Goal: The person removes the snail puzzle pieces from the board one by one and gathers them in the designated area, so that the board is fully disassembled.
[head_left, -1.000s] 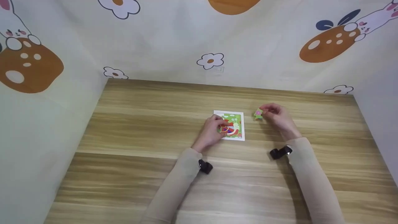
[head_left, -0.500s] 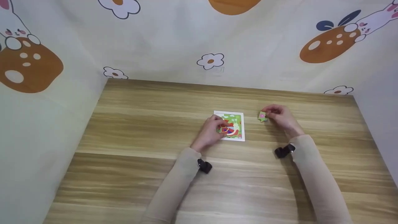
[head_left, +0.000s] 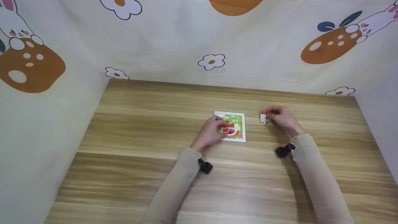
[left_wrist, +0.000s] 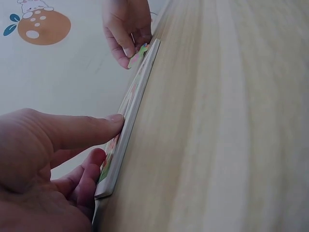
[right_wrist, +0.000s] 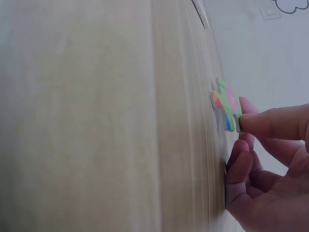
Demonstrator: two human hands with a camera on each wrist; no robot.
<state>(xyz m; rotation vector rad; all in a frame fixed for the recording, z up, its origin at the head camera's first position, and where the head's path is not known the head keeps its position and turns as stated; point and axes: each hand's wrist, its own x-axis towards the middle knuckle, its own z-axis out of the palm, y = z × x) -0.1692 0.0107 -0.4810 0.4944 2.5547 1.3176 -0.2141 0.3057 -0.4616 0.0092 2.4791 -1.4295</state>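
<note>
Pinching piece [right_wrist: 231,102] by edge in right hand [head_left: 281,117], three o'clock from puzzle [head_left: 235,125], likely for visibility; touching nine o'clock side with left hand [head_left: 211,132], wide grip, seemingly steadying

In the head view, a pale back wall [head_left: 161,46] with soft creases spans the top of the frame. An orange fruit [head_left: 37,74] with white spots is printed at upper left, a white rabbit [head_left: 20,26] peeking over it; a similar pair sits at upper right. Outlined white flowers [head_left: 211,62] dot the wall, one near the upper centre with a faint square [head_left: 221,70] beside it. Plain pale sides fall away at left and right. Below, the wood-grained table [head_left: 140,124] shows a whitish sheen at lower centre.
</note>
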